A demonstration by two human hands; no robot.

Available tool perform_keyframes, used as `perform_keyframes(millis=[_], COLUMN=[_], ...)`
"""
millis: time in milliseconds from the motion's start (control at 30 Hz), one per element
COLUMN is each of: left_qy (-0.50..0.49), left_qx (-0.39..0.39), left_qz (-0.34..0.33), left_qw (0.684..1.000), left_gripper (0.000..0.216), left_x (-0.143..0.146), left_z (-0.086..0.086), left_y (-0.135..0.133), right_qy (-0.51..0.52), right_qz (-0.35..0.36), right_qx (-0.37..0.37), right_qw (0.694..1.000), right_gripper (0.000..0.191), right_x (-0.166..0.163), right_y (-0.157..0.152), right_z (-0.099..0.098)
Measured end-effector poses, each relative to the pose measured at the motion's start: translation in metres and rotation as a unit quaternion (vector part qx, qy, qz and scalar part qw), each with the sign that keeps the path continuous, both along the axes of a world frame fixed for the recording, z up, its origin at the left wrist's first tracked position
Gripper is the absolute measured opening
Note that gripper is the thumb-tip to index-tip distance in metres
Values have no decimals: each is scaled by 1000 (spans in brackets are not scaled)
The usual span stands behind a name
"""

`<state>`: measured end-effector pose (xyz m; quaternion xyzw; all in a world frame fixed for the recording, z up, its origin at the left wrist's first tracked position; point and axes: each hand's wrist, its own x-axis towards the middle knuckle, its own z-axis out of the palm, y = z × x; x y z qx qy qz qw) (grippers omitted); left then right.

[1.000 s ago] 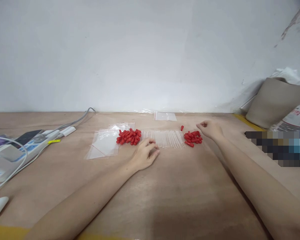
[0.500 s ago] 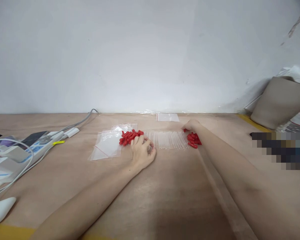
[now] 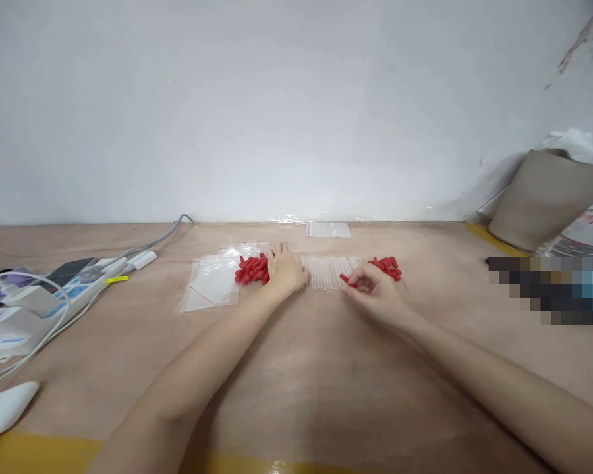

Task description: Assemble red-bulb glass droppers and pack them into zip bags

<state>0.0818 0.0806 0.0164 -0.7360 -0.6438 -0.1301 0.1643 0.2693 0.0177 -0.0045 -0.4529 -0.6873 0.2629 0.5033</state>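
Observation:
A row of thin clear tubes (image 3: 329, 271) lies across the middle of the wooden table (image 3: 296, 368). One pile of small red caps (image 3: 251, 269) sits at its left end and another red pile (image 3: 388, 266) at its right end. My left hand (image 3: 284, 270) rests curled over the left end of the tube row, beside the left pile; what its fingers hold is hidden. My right hand (image 3: 373, 289) is in front of the row's right part, pinching a single red cap (image 3: 344, 279) between its fingertips.
Clear zip bags (image 3: 212, 283) lie left of the caps, another small bag (image 3: 327, 229) by the wall. A power strip with cables (image 3: 74, 283) and a white object (image 3: 4, 408) are at the left. A beige bag (image 3: 548, 197) stands at the right.
My left hand slid forward onto the left end of the tube row. My right hand reached past the right red pile, then drew back toward me with one red cap in its fingers.

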Motion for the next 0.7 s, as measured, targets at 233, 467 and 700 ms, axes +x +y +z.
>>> perform_keyframes(millis=[233, 467, 700], left_qy=[5, -71, -178], left_qx=[-29, 45, 45], left_qz=[25, -198, -299], left_qw=[999, 977, 936], left_gripper=[31, 20, 20], left_x=[7, -13, -36], left_z=[3, 6, -22], left_y=[2, -44, -68], right_qy=[-50, -124, -155], right_qz=[-4, 0, 13], right_qx=[67, 137, 133], right_qw=[996, 983, 979], right_gripper=[16, 17, 13], right_x=[-6, -4, -11], right_y=[-18, -21, -18], right_z=[-22, -15, -9])
